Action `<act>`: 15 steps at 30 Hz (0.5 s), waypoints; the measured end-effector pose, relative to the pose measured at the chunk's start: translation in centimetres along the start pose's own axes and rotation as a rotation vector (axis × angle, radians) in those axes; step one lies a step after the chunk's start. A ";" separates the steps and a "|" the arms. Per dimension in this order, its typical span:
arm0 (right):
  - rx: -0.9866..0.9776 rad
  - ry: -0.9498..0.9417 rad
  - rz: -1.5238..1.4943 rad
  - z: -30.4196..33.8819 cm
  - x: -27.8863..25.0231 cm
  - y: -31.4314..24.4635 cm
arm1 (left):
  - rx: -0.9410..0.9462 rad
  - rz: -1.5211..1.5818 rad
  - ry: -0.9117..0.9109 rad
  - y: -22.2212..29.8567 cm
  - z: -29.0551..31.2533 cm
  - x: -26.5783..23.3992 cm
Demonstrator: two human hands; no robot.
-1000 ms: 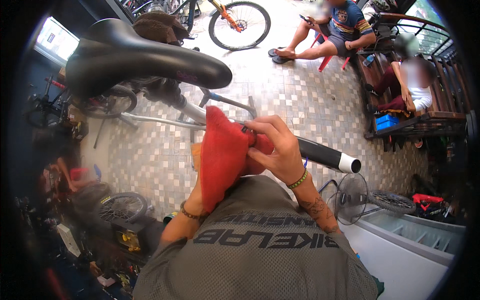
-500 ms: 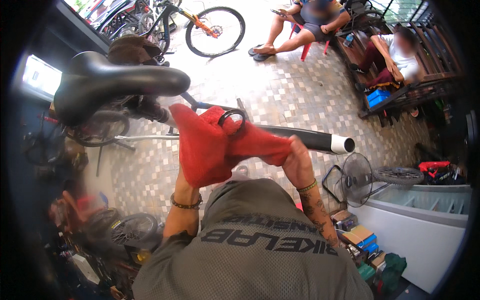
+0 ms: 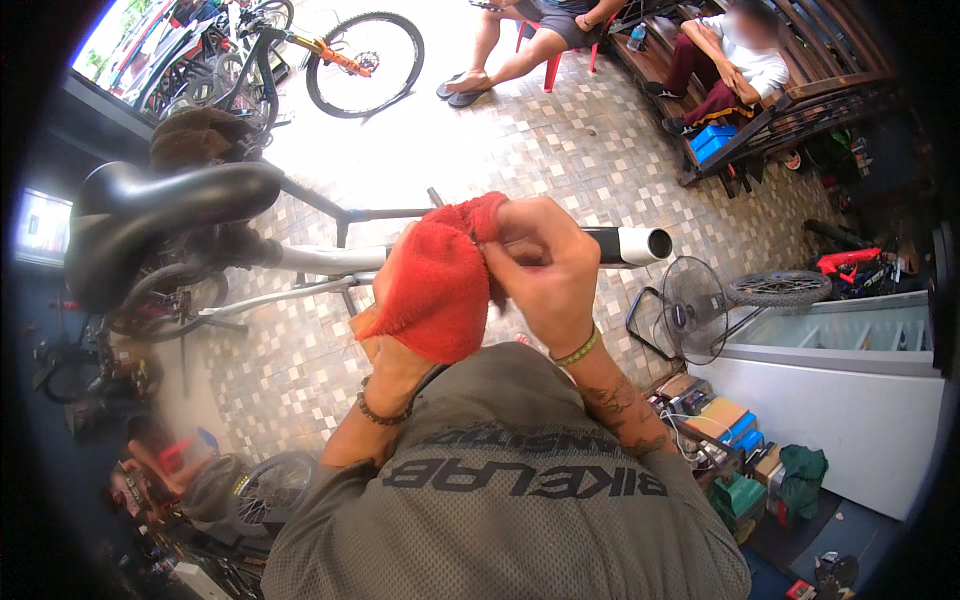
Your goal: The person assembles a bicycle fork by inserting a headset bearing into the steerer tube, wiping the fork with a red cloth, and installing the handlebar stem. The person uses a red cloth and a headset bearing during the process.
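A red cloth (image 3: 437, 290) is bunched between my hands, in front of the bike frame (image 3: 330, 259). My left hand (image 3: 396, 366) holds it from below, its fingers mostly covered by the folds. With fingers curled, my right hand (image 3: 552, 270) pinches the cloth's upper right part. Any small part wrapped inside is hidden. Behind my hands the white and black frame runs across, ending at the right in an open white tube end (image 3: 637, 246). On the left, a wide black saddle (image 3: 165, 205) sits on this bike.
Beyond stands another bike with a large front wheel (image 3: 365, 65). One person sits on a red chair (image 3: 553, 70), another on a wooden bench (image 3: 800, 100). To the right are a fan (image 3: 683, 310), a white chest freezer (image 3: 830, 425) and stacked boxes (image 3: 725, 420).
My right hand has come in from the cloth's right end to its upper part, gathering it. The black ring seen on the cloth before is now out of sight. The view has shifted right.
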State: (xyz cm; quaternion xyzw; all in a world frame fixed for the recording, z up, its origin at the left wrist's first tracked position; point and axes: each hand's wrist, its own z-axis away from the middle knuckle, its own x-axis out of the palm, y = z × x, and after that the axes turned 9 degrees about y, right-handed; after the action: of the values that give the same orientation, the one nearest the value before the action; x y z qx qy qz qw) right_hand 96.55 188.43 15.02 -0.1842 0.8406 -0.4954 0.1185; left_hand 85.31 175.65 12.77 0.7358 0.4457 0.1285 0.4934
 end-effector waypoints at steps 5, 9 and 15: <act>-0.286 -0.020 0.078 -1.0 -0.6 1.2 | -0.012 -0.025 -0.009 0.5 -1.1 1.2; -0.372 -0.036 0.024 -0.9 0.1 2.6 | 0.169 -0.340 -0.164 -0.1 -1.9 1.4; 0.437 0.043 -0.475 0.0 0.6 2.6 | 0.129 0.063 -0.120 -2.0 -1.1 1.9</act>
State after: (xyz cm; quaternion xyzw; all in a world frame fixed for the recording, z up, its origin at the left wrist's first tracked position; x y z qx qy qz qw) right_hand 95.55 189.33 12.68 -0.3348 0.6501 -0.6819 0.0187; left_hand 84.62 178.05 11.11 0.7861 0.3994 0.0707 0.4665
